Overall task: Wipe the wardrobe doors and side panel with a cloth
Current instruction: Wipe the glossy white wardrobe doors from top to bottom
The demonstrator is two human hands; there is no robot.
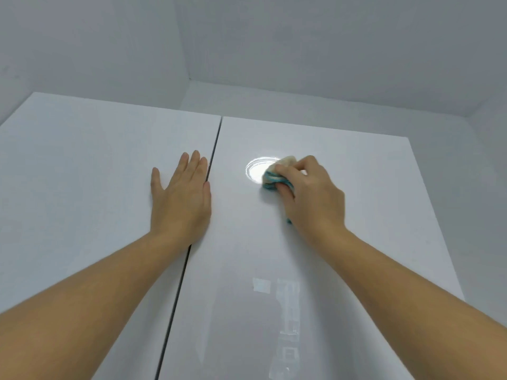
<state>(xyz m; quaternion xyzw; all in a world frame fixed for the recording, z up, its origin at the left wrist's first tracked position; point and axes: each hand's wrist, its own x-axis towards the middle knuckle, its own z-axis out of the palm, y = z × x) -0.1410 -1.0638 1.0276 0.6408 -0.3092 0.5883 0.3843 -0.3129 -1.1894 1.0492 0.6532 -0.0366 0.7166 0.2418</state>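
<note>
Cannot see most of the cloth (271,182), covered by the right hand (312,196). Cannot follow the door gap (216,141) where it passes behind the left hand (182,198). Cannot make out the blurred reflections (286,325) low on the right door (370,209), cut off at the bottom edge like the left forearm (82,311) and right forearm (411,283).

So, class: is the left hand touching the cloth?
Apart. The head view shows bare right door between the left hand, flat on the left door, and the cloth in the right hand.

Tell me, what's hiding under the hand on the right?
A bunched cloth, teal and cream, pokes out under the right hand on the right door. The hand covers the rest of it.
</note>
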